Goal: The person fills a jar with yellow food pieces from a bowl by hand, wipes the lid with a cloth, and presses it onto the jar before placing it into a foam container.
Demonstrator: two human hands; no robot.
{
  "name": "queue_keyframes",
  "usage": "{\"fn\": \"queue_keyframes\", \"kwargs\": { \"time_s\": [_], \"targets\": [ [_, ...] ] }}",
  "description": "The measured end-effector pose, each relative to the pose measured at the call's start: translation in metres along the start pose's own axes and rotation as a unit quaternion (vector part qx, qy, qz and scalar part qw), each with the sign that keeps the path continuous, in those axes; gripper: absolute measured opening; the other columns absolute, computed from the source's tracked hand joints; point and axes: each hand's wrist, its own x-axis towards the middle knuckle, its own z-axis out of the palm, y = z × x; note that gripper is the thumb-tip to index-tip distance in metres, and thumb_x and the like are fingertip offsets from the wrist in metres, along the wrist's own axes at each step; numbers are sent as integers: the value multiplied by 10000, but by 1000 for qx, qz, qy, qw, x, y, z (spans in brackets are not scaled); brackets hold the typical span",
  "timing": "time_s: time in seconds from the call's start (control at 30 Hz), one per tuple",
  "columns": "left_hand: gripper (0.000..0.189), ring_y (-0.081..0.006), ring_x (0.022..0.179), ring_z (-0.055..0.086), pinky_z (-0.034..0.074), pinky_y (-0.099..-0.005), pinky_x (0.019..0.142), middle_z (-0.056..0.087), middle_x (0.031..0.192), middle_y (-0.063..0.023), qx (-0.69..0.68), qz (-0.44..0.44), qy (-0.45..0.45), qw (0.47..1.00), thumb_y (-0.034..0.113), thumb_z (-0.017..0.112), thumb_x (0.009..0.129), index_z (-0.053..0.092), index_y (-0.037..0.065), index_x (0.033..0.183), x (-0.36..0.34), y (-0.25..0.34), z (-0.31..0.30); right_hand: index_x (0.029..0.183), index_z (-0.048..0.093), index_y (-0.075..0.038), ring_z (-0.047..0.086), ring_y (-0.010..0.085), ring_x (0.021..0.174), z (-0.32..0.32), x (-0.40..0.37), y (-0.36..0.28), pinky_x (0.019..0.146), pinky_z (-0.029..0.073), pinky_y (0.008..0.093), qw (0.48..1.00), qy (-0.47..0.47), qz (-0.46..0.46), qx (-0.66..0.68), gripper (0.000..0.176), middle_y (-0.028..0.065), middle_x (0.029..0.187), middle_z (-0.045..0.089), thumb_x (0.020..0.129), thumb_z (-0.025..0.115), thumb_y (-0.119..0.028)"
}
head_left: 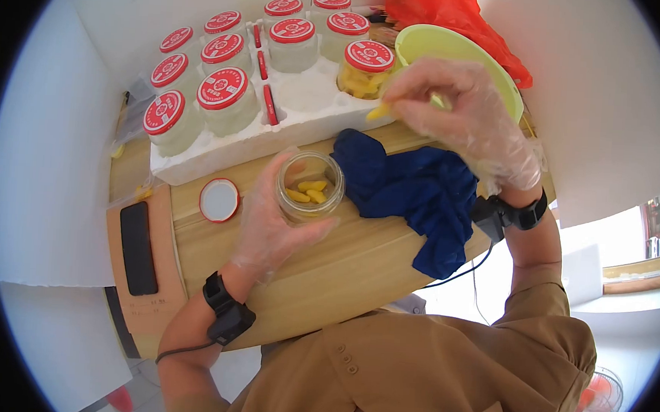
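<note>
My left hand (272, 229), in a clear plastic glove, is wrapped round an open glass jar (310, 187) standing near the middle of the table. Several yellow pieces lie at the jar's bottom. Above and to the right, my right hand (457, 112), also gloved, pinches a yellow piece (379, 112) between thumb and fingertips, beside the green bowl (514, 93). A red-rimmed lid (219, 200) lies with its pale inner side up, left of the jar. Behind my right fingertips stands a closed jar (365, 70) filled with yellow pieces.
A white foam tray (220, 152) at the back holds several glass jars with red lids (222, 88). A dark blue cloth (414, 188) lies right of the open jar. On the left is a black phone (139, 247). A red plastic bag (462, 21) sits behind the bowl.
</note>
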Motion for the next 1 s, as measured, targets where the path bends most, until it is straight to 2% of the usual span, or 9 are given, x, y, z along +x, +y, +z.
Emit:
{"fn": "queue_keyframes", "kwargs": {
  "time_s": [0.13,0.23,0.43,0.53,0.63,0.67,0.77,0.87,1.0],
  "targets": [
    [1027,-234,1292,649,531,-391,1104,609,1428,-149,-24,-5,-6,1000,178,976,736,396,-3,1564,1,-2,0,1015,760,-51,703,180,819,37,3,-23,747,553,333,992,-77,-93,-22,118,57,907,742,920,760,-121],
    [1017,-228,1290,635,514,-388,1115,611,1419,-144,-62,13,-8,998,201,976,741,406,-4,1558,2,-5,1,979,744,-55,698,271,806,59,8,-16,732,550,367,988,-99,-114,-22,87,107,885,724,901,736,-94],
    [1019,-229,1274,644,521,-377,1100,642,1379,-141,-17,19,-7,1000,235,981,734,420,-5,1550,4,-2,-1,939,727,-52,671,344,806,83,8,-6,747,553,406,981,-136,-136,-25,62,129,877,708,880,713,-64],
    [1040,-239,1260,661,533,-380,1087,658,1365,-147,-26,10,-2,1000,240,988,719,418,-5,1553,4,-4,1,951,740,-52,691,315,809,78,8,-10,759,561,386,982,-125,-136,-31,65,114,891,728,890,722,-67],
    [1058,-248,1253,678,546,-385,1073,662,1377,-159,0,13,13,1000,236,992,708,413,-4,1561,2,-7,3,972,750,-53,718,248,819,50,12,-14,772,566,336,990,-51,-117,-66,79,96,909,743,896,733,-66],
    [1060,-251,1257,679,549,-385,1071,661,1382,-163,3,7,12,1000,231,991,707,412,-1,1565,2,-7,3,1015,770,-35,724,166,835,34,15,-19,794,565,289,995,-51,-62,-59,103,60,927,766,923,736,-70],
    [1066,-258,1260,683,555,-386,1066,660,1393,-171,10,-7,11,1000,216,990,704,408,7,1573,0,-5,2,1049,764,4,674,95,932,1,25,19,848,543,279,996,66,-14,61,114,9,984,728,952,720,-39],
    [1068,-267,1254,688,560,-389,1062,661,1393,-173,17,-11,11,1000,205,988,704,404,15,1579,1,-3,2,1095,768,33,665,97,988,-34,28,57,900,533,269,991,103,61,53,177,25,1041,734,986,690,-83],
    [1071,-280,1245,690,565,-397,1058,663,1386,-170,32,-2,8,999,197,985,706,399,20,1585,1,-6,1,1146,770,36,685,141,1011,-58,25,119,946,533,301,989,58,106,-81,262,59,1074,759,998,663,-151]
  ]
}}
